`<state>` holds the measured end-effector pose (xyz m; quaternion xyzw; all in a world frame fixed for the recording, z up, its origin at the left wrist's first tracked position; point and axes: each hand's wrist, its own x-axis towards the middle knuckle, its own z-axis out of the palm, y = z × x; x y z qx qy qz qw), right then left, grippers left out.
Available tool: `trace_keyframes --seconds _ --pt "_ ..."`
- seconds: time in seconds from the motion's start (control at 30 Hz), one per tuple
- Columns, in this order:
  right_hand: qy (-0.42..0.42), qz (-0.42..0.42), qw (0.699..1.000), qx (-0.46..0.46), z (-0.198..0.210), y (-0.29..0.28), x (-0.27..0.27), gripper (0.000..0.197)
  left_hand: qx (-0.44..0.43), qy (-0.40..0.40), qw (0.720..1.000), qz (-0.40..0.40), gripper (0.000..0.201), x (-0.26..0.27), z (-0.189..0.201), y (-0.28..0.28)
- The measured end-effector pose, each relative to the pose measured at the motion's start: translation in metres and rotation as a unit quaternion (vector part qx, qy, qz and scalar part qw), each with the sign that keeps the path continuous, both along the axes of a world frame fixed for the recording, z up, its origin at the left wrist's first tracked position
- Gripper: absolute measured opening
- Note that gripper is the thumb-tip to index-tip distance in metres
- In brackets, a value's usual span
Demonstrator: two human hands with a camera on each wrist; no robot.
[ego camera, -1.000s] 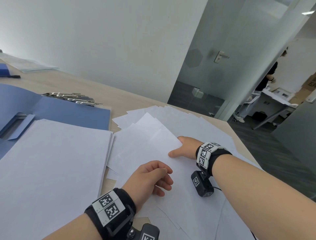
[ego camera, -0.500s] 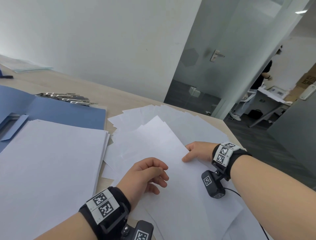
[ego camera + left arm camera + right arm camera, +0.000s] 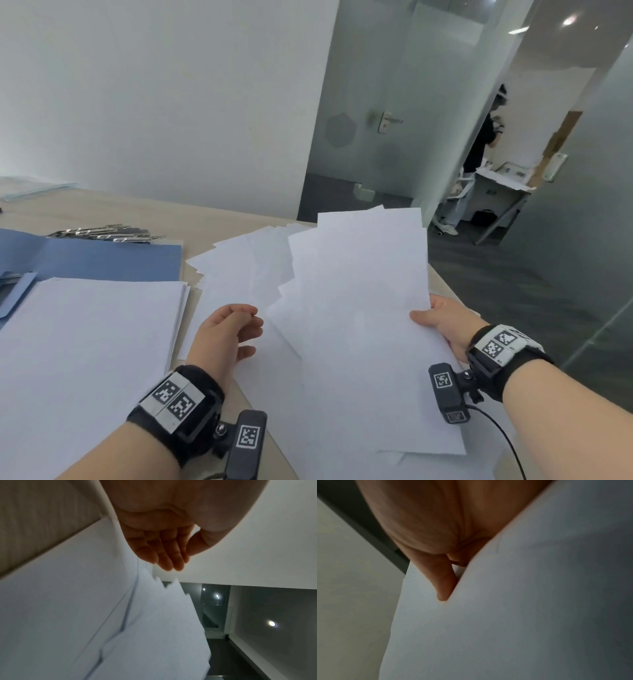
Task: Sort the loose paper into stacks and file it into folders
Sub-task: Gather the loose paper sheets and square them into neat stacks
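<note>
Now right hand (image 3: 442,322) fingers pinching a fanned sheaf of paper (image 3: 359,308), seemingly lifted; left hand (image 3: 226,335) fingers loosely curled, holding nothing.

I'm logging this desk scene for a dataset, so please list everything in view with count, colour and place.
lifted sheets: a fanned bunch, white, raised above the table's right side
loose sheets: many, white, spread on the table centre
neat stack: one, white, on the open folder
folder: one, blue, open at left
metal clips: several, silver, behind the folder
table: one, light wood
left hand: empty, fingers loosely curled
right hand: gripping the lifted sheets' right edge
</note>
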<state>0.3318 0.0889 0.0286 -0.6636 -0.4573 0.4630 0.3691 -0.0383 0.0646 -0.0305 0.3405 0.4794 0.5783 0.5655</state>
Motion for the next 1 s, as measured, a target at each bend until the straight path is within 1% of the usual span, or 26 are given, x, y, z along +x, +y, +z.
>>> trace_keyframes --seconds 0.07,0.1,0.17,0.23,0.3,0.33,0.4,0.43,0.47,0.53,0.57,0.67,0.77,0.9,0.93,1.0 --pt "0.035 -0.032 0.999 0.023 -0.002 -0.014 0.006 0.024 -0.024 0.016 0.999 0.018 0.019 0.002 -0.001 0.0" --pt "0.051 -0.043 0.997 0.036 -0.003 -0.019 0.007 0.025 -0.034 0.023 0.999 0.013 0.017 0.005 0.0 -0.001" --pt "0.086 -0.058 0.992 0.066 -0.003 -0.029 0.006 0.026 -0.039 0.046 0.998 -0.023 0.018 0.013 0.009 -0.007" --pt "0.12 -0.065 0.986 0.096 -0.001 -0.036 0.0 0.028 -0.024 0.079 0.993 -0.083 0.025 0.021 0.024 -0.013" --pt "0.145 -0.057 0.98 0.127 0.002 -0.041 -0.009 0.029 -0.001 0.093 0.987 -0.128 0.024 0.029 0.042 -0.017" --pt "0.153 -0.047 0.977 0.141 0.004 -0.044 -0.014 0.029 0.012 0.1 0.985 -0.138 0.024 0.032 0.051 -0.019" --pt "0.153 -0.024 0.973 0.17 0.009 -0.05 -0.025 0.028 0.043 0.124 0.984 -0.123 0.039 0.035 0.065 -0.018" --pt "0.143 -0.01 0.973 0.182 0.012 -0.054 -0.031 0.028 0.057 0.127 0.984 -0.111 0.042 0.036 0.071 -0.017" --pt "0.13 0.003 0.973 0.191 0.015 -0.056 -0.035 0.029 0.072 0.127 0.984 -0.099 0.037 0.036 0.076 -0.016" --pt "0.109 0.023 0.974 0.2 0.019 -0.061 -0.041 0.032 0.099 0.134 0.982 -0.088 0.021 0.036 0.084 -0.019" --pt "0.103 0.027 0.973 0.203 0.022 -0.062 -0.044 0.033 0.11 0.146 0.98 -0.083 0.019 0.035 0.087 -0.019" --pt "0.1 0.021 0.969 0.225 0.03 -0.066 -0.053 0.032 0.15 0.174 0.972 -0.06 0.021 0.036 0.1 -0.02" --pt "0.121 0.002 0.956 0.268 0.043 -0.067 -0.063 0.03 0.196 0.159 0.967 -0.03 0.02 0.038 0.123 -0.02" --pt "0.167 -0.02 0.934 0.317 0.06 -0.063 -0.07 0.025 0.282 0.138 0.949 -0.012 0.015 0.037 0.153 -0.022" --pt "0.172 -0.019 0.931 0.32 0.063 -0.064 -0.072 0.022 0.287 0.142 0.947 -0.011 0.02 0.035 0.155 -0.021" --pt "0.169 -0.006 0.933 0.317 0.062 -0.068 -0.075 0.019 0.262 0.165 0.951 -0.018 0.033 0.03 0.145 -0.019"
